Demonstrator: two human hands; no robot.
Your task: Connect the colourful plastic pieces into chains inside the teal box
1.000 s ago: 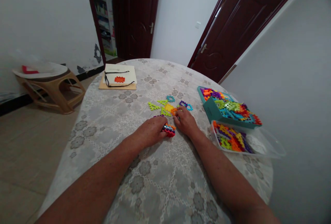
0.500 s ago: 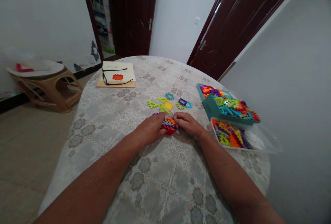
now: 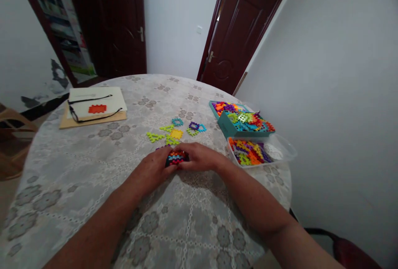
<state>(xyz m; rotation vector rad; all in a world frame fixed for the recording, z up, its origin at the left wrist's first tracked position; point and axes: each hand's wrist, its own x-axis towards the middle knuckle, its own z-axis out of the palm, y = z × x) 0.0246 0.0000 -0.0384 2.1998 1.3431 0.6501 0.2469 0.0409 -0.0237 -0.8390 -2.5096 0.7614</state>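
Between my two hands sits a small block of interlocking plastic pieces point(image 3: 176, 158), with rows of orange, blue, dark and red. My left hand point(image 3: 158, 162) grips its left side, thumb at the near edge. Curled over its right side, my right hand point(image 3: 196, 157) has fingers on the far edge and thumb on the near one. The hands cover much of the block. Just beyond lie a yellow square piece point(image 3: 176, 134), several lime triangle pieces point(image 3: 155, 136), a teal ring piece point(image 3: 177, 122) and a purple ring piece point(image 3: 194, 125). A purple piece point(image 3: 163, 147) shows partly behind my left hand.
Right of my hands stand a teal box point(image 3: 228, 126) and a clear plastic tub point(image 3: 264, 163), both filled with coloured pieces. At the far left, black glasses point(image 3: 74, 113) and an orange piece point(image 3: 97, 108) lie on a paper-topped board point(image 3: 93, 122). A patterned cloth point(image 3: 174, 215) covers the round table.
My view has swung to the right, so everything sits further left. My right hand has spread over the block's right side, covering more of it; my left hand keeps its hold.
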